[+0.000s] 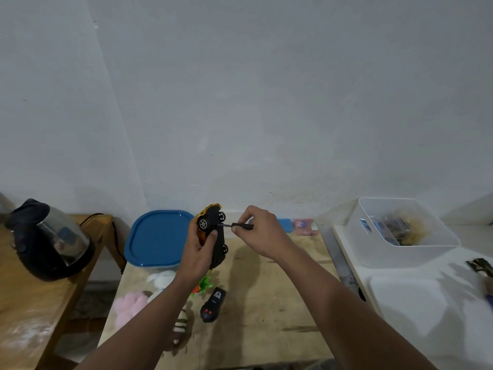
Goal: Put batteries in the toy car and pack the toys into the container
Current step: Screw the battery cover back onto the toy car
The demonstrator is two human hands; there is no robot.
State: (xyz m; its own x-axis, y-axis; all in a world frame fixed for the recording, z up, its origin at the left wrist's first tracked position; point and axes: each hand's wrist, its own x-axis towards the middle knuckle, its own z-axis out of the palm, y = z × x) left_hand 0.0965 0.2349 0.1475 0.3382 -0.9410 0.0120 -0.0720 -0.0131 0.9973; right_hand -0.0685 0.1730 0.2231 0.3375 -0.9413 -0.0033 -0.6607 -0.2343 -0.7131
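Note:
My left hand (200, 251) grips a yellow toy car (213, 231), held on its side above the wooden table with its black underside and wheels facing right. My right hand (257, 231) pinches a small black screwdriver (236, 225); its metal tip touches the car's underside. A black remote control (213, 305) lies on the table below the car. A blue-lidded container (158, 237) stands at the table's back left. Soft toys, a white one (162, 280) and a pink one (128, 307), lie at the front left, partly hidden by my left forearm.
A black electric kettle (49, 240) stands on a lower wooden table at the left. A clear plastic bin (400, 233) holding small items sits on a white surface at the right. A blue object (284, 225) and a red packet (302, 225) lie by the wall.

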